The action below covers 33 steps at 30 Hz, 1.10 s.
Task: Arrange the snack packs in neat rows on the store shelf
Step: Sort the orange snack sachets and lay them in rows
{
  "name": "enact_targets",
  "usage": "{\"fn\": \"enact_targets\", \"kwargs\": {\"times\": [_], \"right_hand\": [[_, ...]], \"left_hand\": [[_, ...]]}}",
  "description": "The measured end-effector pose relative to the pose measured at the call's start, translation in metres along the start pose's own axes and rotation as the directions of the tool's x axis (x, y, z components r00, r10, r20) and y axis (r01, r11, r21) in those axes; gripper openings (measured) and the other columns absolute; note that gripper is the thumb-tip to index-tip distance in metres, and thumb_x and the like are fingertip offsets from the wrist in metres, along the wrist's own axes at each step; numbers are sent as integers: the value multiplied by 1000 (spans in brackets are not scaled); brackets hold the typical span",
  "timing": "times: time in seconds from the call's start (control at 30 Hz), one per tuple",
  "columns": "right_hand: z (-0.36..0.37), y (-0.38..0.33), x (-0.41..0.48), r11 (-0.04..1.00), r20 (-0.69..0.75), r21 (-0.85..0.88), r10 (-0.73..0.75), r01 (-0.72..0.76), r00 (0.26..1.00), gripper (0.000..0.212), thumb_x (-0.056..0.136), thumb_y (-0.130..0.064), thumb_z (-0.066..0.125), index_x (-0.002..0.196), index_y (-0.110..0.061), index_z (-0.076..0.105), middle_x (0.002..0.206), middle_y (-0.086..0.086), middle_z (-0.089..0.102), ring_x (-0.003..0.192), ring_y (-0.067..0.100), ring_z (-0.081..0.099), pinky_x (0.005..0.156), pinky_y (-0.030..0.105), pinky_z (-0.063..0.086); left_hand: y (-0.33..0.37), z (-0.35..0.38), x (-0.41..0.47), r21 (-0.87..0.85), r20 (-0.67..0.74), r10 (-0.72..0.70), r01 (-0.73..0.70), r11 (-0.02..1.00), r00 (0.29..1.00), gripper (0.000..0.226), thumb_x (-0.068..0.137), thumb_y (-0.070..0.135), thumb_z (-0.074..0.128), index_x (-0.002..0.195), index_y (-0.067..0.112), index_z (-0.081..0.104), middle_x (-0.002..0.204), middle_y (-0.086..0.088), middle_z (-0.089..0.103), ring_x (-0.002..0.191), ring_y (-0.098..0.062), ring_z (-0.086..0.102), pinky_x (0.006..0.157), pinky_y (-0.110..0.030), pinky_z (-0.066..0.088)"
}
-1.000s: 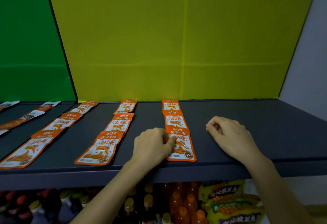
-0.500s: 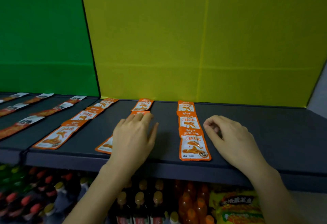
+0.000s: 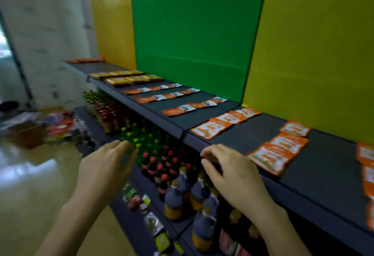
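Orange snack packs lie flat in rows on the dark shelf (image 3: 315, 166). One row (image 3: 224, 122) runs near the shelf joint, another (image 3: 279, 150) sits just right of my right hand, and a third (image 3: 367, 174) is cut off at the right edge. My left hand (image 3: 105, 166) hovers off the shelf, in front of it, fingers spread, holding nothing. Over the shelf's front edge my right hand (image 3: 232, 172) has its fingers loosely curled and nothing visible in it. The picture is blurred.
Further left, the shelf carries rows of orange-and-white packs (image 3: 190, 107) and yellow packs (image 3: 127, 77). Bottles (image 3: 174, 174) fill the lower shelf below my hands. A pile of goods (image 3: 50, 126) lies on the floor at left. Green and yellow panels back the shelf.
My view has swung sharply left along the shelf. Both hands have come off the packs; the left hand has left the shelf and now hangs in front of it.
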State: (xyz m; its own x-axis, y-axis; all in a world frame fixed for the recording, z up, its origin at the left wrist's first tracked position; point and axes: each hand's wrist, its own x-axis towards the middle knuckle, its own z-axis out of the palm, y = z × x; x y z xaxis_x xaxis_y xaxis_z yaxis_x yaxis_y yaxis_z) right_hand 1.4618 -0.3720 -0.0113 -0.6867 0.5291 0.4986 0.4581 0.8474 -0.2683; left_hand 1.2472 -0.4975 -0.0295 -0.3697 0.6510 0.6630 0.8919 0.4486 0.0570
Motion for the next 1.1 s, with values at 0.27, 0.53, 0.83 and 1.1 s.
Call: {"fn": "enact_targets", "kwargs": {"times": [0.27,0.53,0.83,1.1], "right_hand": [[130,-89,48,979,195,193,-98,60,976,22,95,-42,39,115,-38,49,114,-24,50,110,-2,47,84,15,40],[239,-169,104,984,275,180,-69,19,959,23,95,-42,39,118,-40,45,115,-24,48,108,0,49,76,13,39],[317,-203,190,989,287,146,-54,12,956,26,94,-36,44,119,-32,51,113,-20,53,104,1,52,77,14,42],[436,-223,299,980,407,201,-75,-9,910,22,94,-38,44,115,-36,49,112,-23,51,106,1,51,82,20,47]], "left_hand": [[-171,-19,-83,129,171,-476,460,879,863,14,80,41,64,82,28,67,77,6,70,67,-22,67,50,-23,43],[-298,-10,-103,140,223,-624,609,781,749,11,81,39,62,80,29,65,67,11,56,58,-11,56,51,-22,39],[-391,42,-75,163,230,-606,583,796,762,9,81,33,66,78,25,65,75,7,67,69,-14,66,45,-20,34],[-493,114,-28,211,284,-710,681,702,644,19,88,46,50,93,32,62,87,13,64,81,-5,61,61,-21,50]]}}
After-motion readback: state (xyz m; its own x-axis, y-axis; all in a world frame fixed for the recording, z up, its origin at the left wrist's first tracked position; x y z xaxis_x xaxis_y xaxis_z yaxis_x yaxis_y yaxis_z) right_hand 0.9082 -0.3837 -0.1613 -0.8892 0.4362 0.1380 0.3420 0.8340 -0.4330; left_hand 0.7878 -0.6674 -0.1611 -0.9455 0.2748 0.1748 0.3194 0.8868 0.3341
